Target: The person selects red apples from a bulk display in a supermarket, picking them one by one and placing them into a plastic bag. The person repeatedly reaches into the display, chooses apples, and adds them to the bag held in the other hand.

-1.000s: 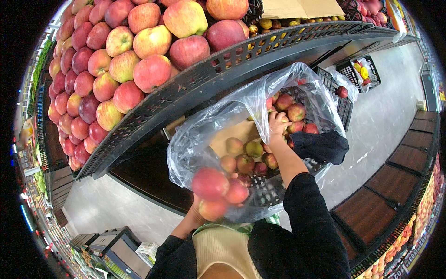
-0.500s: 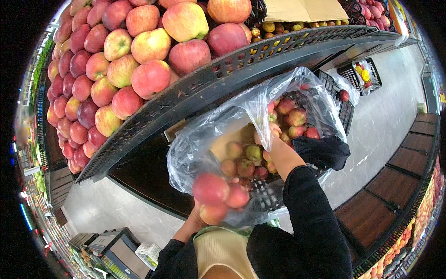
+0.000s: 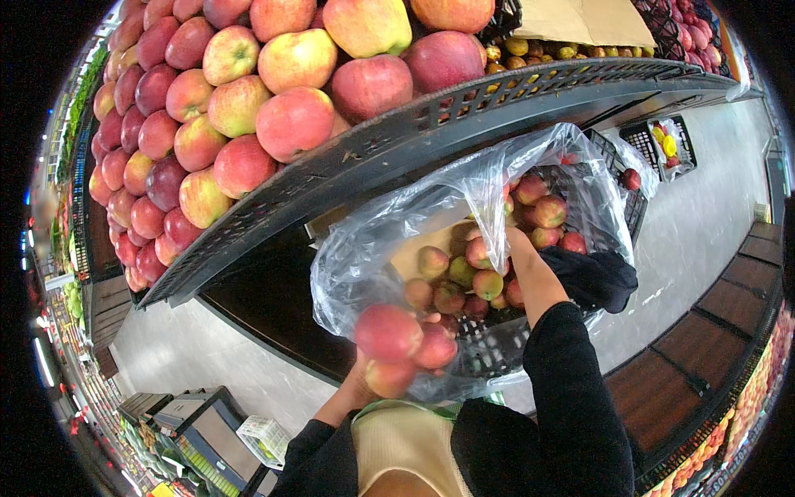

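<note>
Several red apples [image 3: 387,333] are bunched in my left hand [image 3: 358,383], low in the middle of the view; one fingertip shows between them and the palm is covered. My right hand [image 3: 515,242] reaches over a crate lined with a clear plastic bag [image 3: 356,240], its fingers hidden behind the plastic and fruit. Close to it lie several smaller red-green apples [image 3: 487,283] in the crate. Behind a fold of plastic, more apples [image 3: 548,212] sit at the crate's far right. Dark cloth [image 3: 592,277] drapes over the bag's right side.
A black slatted display edge [image 3: 356,153] curves across, holding a big pile of apples [image 3: 228,112]. Cardboard [image 3: 580,21] lies over fruit behind it. On the grey floor stands a black crate [image 3: 638,141] with yellow items. Brown shelving [image 3: 662,381] runs along the right.
My right hand has moved slightly right and up, and its fingers are now hidden behind the plastic. The left hand keeps its apples. The whole view has shifted a little.
</note>
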Available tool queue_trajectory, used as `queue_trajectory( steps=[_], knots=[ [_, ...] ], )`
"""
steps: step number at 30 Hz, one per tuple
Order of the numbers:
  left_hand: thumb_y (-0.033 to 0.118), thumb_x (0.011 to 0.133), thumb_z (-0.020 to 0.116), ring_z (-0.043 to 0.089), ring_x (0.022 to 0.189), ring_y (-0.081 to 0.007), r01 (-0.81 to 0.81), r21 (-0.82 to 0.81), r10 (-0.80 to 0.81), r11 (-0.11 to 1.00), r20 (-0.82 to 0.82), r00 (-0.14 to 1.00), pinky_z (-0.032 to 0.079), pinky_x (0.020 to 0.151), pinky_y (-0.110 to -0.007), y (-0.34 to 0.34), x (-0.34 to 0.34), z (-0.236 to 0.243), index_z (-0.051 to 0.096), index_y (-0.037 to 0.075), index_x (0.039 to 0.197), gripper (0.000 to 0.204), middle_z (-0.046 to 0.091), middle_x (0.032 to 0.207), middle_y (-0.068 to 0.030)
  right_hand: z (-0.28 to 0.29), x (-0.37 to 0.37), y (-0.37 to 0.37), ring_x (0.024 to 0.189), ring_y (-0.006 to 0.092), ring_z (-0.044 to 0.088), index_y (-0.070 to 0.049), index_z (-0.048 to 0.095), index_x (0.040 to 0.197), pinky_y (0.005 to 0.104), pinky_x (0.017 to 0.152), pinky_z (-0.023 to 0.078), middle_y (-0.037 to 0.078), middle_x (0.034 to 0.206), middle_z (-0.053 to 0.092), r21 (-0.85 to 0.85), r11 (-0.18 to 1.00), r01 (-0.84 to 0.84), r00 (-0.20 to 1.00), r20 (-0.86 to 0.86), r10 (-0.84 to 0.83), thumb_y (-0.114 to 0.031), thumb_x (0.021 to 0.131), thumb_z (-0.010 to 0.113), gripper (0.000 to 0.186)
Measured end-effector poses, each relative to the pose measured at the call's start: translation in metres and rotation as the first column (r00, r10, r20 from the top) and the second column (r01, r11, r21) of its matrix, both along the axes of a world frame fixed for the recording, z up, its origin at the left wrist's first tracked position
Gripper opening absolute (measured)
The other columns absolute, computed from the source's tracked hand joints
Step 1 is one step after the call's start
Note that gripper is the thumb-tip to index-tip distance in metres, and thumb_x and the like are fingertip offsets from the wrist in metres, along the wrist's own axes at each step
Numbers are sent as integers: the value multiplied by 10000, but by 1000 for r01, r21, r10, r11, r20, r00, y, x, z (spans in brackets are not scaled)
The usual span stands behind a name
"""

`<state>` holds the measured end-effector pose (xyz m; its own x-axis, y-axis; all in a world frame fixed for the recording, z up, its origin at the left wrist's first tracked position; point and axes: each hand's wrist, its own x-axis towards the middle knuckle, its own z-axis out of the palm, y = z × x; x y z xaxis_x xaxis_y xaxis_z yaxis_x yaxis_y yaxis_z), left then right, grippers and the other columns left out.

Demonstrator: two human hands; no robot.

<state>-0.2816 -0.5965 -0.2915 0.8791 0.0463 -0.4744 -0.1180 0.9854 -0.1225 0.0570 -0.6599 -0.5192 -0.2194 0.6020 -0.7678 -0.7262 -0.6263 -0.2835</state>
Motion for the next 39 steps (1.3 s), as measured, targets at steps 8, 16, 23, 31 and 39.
queue_trajectory(
  steps=[8, 16, 23, 31, 39],
  knots=[
    [452, 1015, 438, 528, 1265, -443, -57, 17, 56, 998, 24, 998, 496, 947, -677, -3, 1, 3, 453, 5, 1408, 596, 479, 1459, -207, 5, -18, -8, 829, 278, 721, -10, 679, 1121, 387, 750, 616, 146, 967, 727, 138, 980, -143, 898, 434, 70, -282, 991, 594, 313],
    [458, 1012, 441, 538, 1256, -442, -115, 35, 113, 993, 56, 992, 498, 947, -673, -8, -3, 6, 455, 3, 1409, 604, 486, 1456, -208, 61, -81, 74, 1203, 252, 598, 35, 618, 1278, 362, 1022, 481, 169, 1319, 622, 132, 903, -409, 775, 572, 268, -275, 886, 707, 507],
    [464, 1009, 444, 547, 1248, -441, -161, 23, 158, 987, 95, 983, 500, 947, -670, -7, -4, 1, 457, 1, 1410, 612, 491, 1453, -209, 26, -90, 96, 1145, 255, 628, 29, 614, 1280, 362, 980, 510, 160, 1284, 640, 194, 854, -482, 856, 310, 413, -278, 901, 691, 494],
    [475, 1002, 455, 578, 1213, -424, -159, 58, 156, 986, 52, 986, 534, 907, -635, -10, -3, -2, 462, -1, 1412, 629, 520, 1427, -207, 8, -108, 103, 1079, 258, 662, 23, 609, 1282, 362, 932, 543, 149, 1244, 660, 238, 840, -488, 840, -134, 526, -281, 918, 673, 478],
    [477, 994, 474, 635, 1141, -386, -46, 257, 82, 965, -130, 988, 595, 807, -548, -9, -1, 2, 473, -3, 1413, 637, 566, 1381, -199, 20, -145, 59, 875, 337, 702, -70, 564, 1325, 465, 636, 608, 175, 1115, 681, 144, 935, -325, 794, -495, 353, -409, 936, 633, 520]
  ],
)
